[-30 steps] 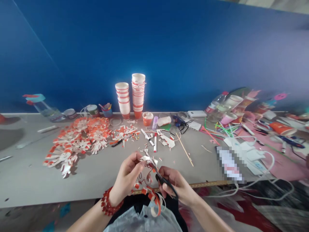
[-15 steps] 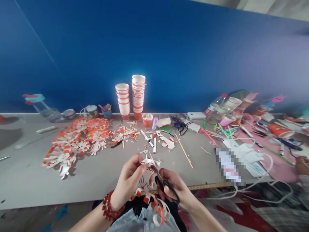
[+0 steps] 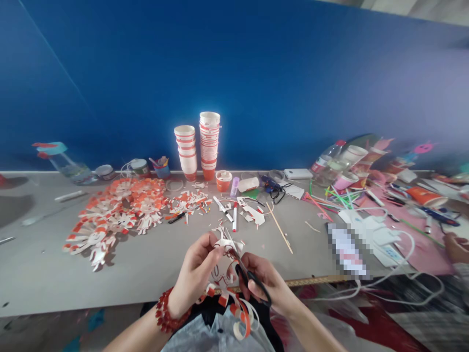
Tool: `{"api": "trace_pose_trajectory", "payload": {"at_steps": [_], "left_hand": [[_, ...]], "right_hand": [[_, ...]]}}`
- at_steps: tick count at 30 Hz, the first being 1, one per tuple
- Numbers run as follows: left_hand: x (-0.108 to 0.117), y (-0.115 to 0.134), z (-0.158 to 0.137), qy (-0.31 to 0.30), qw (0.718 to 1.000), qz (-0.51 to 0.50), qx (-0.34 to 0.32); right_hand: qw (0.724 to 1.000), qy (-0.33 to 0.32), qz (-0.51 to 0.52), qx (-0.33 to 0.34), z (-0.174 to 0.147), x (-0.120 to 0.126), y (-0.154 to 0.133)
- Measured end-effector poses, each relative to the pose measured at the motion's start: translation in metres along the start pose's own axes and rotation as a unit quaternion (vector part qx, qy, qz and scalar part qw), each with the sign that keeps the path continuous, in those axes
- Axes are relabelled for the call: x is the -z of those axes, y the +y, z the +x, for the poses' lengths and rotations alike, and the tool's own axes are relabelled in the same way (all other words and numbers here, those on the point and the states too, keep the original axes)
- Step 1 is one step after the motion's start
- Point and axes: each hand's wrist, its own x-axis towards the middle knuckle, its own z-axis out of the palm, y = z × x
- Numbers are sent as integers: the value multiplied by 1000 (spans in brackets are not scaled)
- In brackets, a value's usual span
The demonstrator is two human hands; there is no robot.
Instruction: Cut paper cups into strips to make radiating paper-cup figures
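Left hand [image 3: 198, 266], pinched closed, holds a paper cutout [image 3: 222, 275]; right hand [image 3: 269, 279] curls tightly around scissors [image 3: 255, 281] pointing toward 11 o'clock.

From above and behind, the head camera looks forward and down, near the bare left hand [image 3: 197, 269] and bare right hand [image 3: 266, 277], across a flat grey table [image 3: 146, 274] toward a smooth blue wall [image 3: 234, 63].

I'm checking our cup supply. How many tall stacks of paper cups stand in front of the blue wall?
2: a shorter stack on the left and a taller stack just right of it, both near the table's back edge. None seems hidden.
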Motion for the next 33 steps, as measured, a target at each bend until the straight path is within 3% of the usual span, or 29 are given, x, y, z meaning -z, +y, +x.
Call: {"api": "trace_pose_trajectory", "payload": {"at_steps": [33], "left_hand": [[8, 0, 0, -20, 1000, 10, 12]], "right_hand": [[1000, 20, -2, -2, 0, 3, 9]]}}
